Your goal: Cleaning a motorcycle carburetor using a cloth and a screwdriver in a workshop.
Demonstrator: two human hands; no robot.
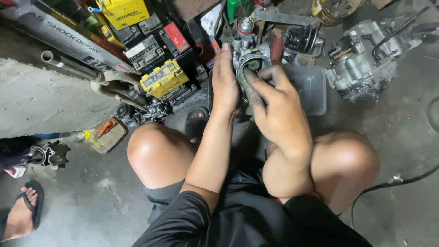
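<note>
Clearly the carburetor (249,57) sits between left hand (225,82) and right hand (274,107)

At the upper middle of the frame the carburetor (247,54) sits between the left hand (225,80) and the right hand (274,107), above both knees. Stacked batteries (157,64) lie to the upper left, an engine block (363,59) to the upper right, a plastic tray (312,87) just behind the right hand
</note>
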